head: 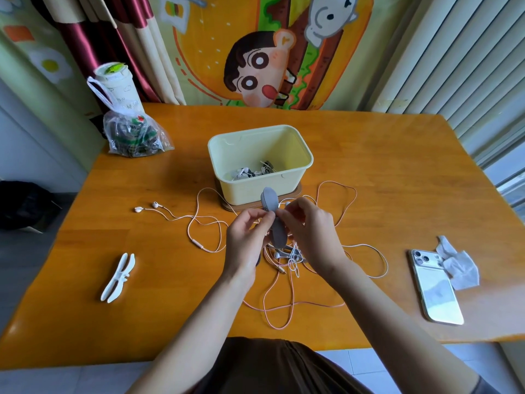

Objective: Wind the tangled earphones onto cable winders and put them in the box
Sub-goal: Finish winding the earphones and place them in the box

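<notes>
1. Head view, grip: note grey winder held up just in front of box, pinched at waist by L hand on one side and R hand on the other, fingers curled on it. Cannot tell whether cable is already in the pinch.
2. Location: find tangled earphones loose on table under both hands, pink + white loops spread wide. Find wound sets in box, spare white winder at left.
3. Handling (est.): expect light, limp, snag-prone cable, weak at plug/bud joints. Avoid hard pulls. Take hold near a free end and feed into winder waist.
4. Text: treat print on plastic bag and cup as unreadable. No brand seen on phone.
</notes>
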Demonstrator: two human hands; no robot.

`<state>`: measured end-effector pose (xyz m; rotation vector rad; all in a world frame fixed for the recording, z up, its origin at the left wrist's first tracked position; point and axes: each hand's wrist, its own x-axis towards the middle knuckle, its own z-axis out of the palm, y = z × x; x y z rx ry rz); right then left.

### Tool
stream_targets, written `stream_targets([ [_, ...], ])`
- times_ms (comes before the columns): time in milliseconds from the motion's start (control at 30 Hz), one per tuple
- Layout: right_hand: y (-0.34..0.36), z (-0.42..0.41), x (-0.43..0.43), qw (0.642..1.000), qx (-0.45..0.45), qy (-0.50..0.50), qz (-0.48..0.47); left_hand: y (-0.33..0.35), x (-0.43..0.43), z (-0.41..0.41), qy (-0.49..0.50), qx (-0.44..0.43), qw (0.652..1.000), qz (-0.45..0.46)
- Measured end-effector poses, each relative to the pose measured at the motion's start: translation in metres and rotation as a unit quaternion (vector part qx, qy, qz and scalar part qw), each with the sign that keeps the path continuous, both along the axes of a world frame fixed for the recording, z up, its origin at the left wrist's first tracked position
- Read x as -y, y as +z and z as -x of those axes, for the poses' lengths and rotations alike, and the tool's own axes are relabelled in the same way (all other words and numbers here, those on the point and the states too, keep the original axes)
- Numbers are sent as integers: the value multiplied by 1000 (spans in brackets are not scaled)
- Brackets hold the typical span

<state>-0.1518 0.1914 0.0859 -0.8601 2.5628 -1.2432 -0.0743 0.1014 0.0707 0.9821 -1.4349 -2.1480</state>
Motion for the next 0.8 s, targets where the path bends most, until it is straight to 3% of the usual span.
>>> stream_targets([
  [200,1,0,-1,996,73,4,46,0,2,-2,12,-11,1000,11],
  [400,-3,-1,-1,997,41,-7,64,-2,3,-2,22,-19,1000,-5],
  [567,-5,-1,-3,993,87,-17,77,-1,5,-1,33,-52,995,-82],
  [800,4,2,-3,962,237,-32,134,-2,8,0,24,-83,975,-203],
])
